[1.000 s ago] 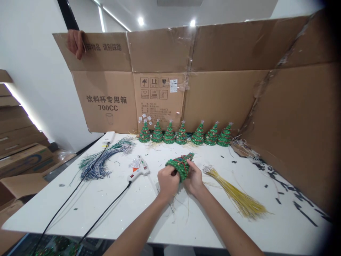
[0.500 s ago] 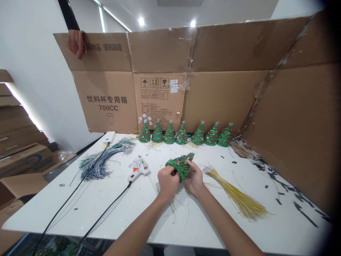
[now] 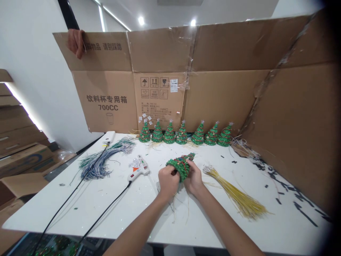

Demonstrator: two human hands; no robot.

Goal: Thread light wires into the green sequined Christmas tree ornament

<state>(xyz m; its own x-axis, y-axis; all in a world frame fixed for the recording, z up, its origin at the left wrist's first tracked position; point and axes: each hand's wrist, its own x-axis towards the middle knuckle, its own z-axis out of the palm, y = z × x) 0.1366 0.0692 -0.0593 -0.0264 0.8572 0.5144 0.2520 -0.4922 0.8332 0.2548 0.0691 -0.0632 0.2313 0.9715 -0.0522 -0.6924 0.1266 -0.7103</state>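
Note:
Between my hands is a small green beaded Christmas tree [image 3: 181, 166] with red trim, tilted so its tip points up and to the right. My left hand [image 3: 168, 183] is closed on its wide base, the fingertips partly hidden at the hollow underside. On the other side my right hand [image 3: 194, 179] grips the tree near its upper part, thumb and fingers against the beads. Thin loose wires hang below the hands. A white hot glue gun [image 3: 139, 170] lies to the left, and a bundle of yellow wires [image 3: 237, 193] to the right.
Several finished-looking beaded trees [image 3: 181, 135] stand in a row before the cardboard wall [image 3: 223, 96]. Blue and green wires [image 3: 99, 165] lie at left, beside black cords [image 3: 106, 211]. Black scraps [image 3: 277, 177] litter the right side. Another person's hand [image 3: 76, 42] rests over the cardboard's top left edge.
Hardly anything differs: the tree and my left hand have shifted very slightly. Both hands keep the same hold.

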